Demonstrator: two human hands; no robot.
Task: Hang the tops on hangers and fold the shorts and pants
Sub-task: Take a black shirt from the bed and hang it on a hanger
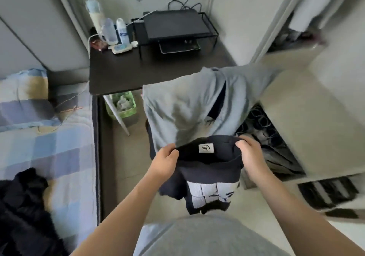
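I hold a dark navy garment (209, 168) with a white label inside its opening and a white printed patch lower down. My left hand (165, 159) grips the left side of the opening. My right hand (249, 155) grips the right side. The garment hangs in the air in front of my waist. Behind it a light grey top (187, 105) is draped over something hidden beneath it. A pile of dark clothes (23, 206) lies on the bed at the lower left.
A bed with a blue checked cover (49, 147) runs along the left. A dark desk (158, 66) carries bottles, a black stand and cables. A green bin (124, 103) stands under it. An open wardrobe (296, 127) with folded clothes is on the right.
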